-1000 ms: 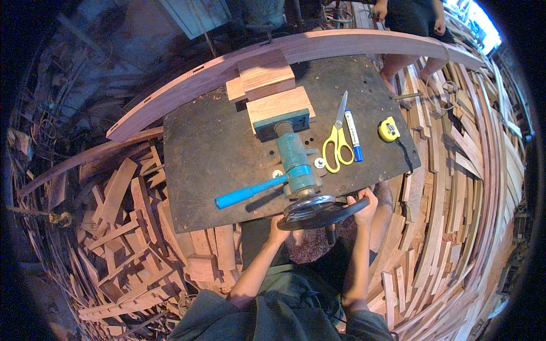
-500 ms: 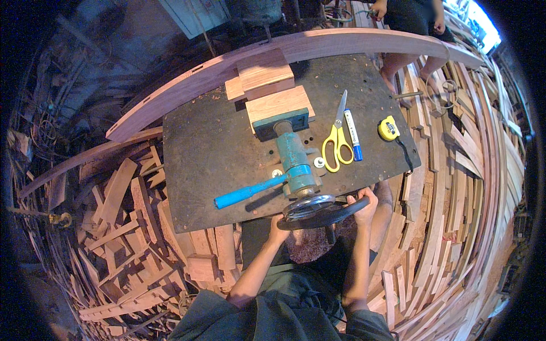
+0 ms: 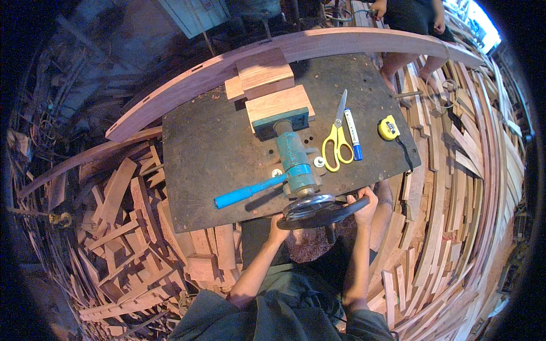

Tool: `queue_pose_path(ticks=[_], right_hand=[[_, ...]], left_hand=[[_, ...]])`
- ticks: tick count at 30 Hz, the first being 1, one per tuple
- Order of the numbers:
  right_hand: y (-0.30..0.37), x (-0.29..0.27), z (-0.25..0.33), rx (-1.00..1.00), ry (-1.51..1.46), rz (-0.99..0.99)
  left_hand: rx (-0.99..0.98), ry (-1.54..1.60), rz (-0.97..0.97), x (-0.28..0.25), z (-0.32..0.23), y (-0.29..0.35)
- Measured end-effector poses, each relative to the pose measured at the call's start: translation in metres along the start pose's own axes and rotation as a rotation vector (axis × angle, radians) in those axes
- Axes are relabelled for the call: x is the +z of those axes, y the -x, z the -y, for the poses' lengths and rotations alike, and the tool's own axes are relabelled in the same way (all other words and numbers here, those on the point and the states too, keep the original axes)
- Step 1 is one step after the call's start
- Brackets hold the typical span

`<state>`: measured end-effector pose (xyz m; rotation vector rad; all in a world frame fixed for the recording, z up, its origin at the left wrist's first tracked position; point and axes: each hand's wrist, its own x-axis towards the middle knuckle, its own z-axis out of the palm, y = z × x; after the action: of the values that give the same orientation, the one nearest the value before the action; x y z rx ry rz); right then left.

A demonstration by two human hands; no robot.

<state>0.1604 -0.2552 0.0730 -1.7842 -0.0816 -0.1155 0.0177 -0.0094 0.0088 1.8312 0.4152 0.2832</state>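
Note:
My left hand (image 3: 278,229) and my right hand (image 3: 364,206) grip opposite sides of a black handwheel (image 3: 324,218) at the table's near edge. My right fingers wrap over its rim; part of my left hand is hidden behind it. A smaller chrome wheel (image 3: 307,208) sits just beyond, on the shaft of a teal screw clamp (image 3: 291,152) with a blue lever (image 3: 244,195). The clamp's plate (image 3: 281,124) bears on a wooden block (image 3: 277,104). Farther off, another block (image 3: 266,75) stands against a long, slotted wooden beam (image 3: 176,85).
On the dark table (image 3: 210,148) lie yellow-handled scissors (image 3: 335,145), a blue-capped marker (image 3: 353,135) and a yellow tape measure (image 3: 389,128). Wood offcuts (image 3: 122,193) pile at left, long strips (image 3: 443,187) at right. Another person (image 3: 418,25) stands beyond the beam at far right.

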Motion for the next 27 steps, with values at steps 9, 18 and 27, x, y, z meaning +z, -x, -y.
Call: queue_pose_path(ticks=[9,18,27], right_hand=[[0.001,0.003,0.013,0.047,-0.004,-0.045],[-0.005,-0.003,0.010,-0.114,0.075,0.068],[0.001,0.008,0.022,0.057,0.004,-0.124]], left_hand=[[0.009,-0.012,-0.022,0.002,-0.009,0.001],[0.034,0.019,0.067,0.002,-0.016,-0.007],[0.116,-0.049,-0.105,0.015,-0.008,0.000]])
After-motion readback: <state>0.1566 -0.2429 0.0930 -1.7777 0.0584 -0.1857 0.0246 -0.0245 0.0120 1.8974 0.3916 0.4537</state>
